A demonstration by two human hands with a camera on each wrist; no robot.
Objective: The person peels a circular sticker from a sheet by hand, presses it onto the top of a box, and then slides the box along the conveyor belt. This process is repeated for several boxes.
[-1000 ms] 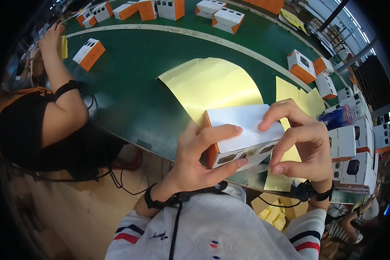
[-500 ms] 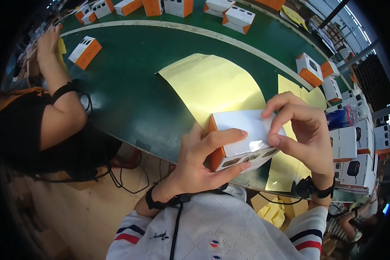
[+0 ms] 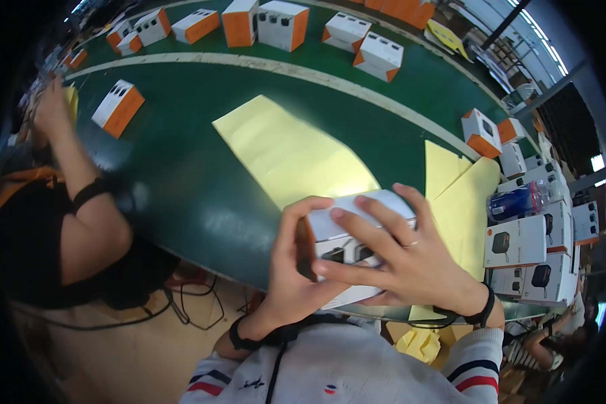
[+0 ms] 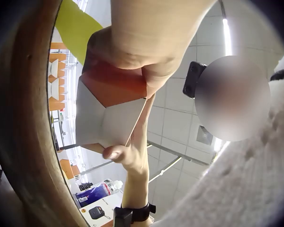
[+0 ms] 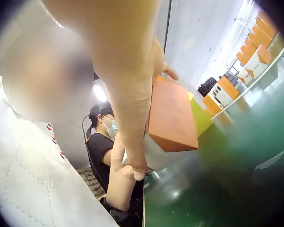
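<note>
— Box (image 3: 324, 229) from the head camera: which way does it run?

— Its long axis goes left to right, rising a little toward the right. The printed white face is turned to the wearer. It is held off the green table (image 3: 182, 155), near its front edge, with a yellow sheet (image 3: 283, 148) lying beyond it.

— And the hands?

— The left hand (image 3: 289, 269) wraps around the left end, thumb over the top. The right hand (image 3: 411, 262) lies across the top and front, fingers spread and thumb low on the printed face. Both grip it.

— Does the left wrist camera add anything?

— It shows the box (image 4: 108, 109) from underneath, one corner pointing at the lens. An orange face sits against the left hand (image 4: 142, 38), and a fingertip of the right hand (image 4: 127, 156) hooks the lower corner. The head camera hides that orange face.

— And the right wrist?

— A broad orange side of the box (image 5: 172, 118), just behind the right hand (image 5: 127, 71), whose fingertips curl under its lower edge. More boxes (image 5: 255, 42) line the table's far side.
</note>
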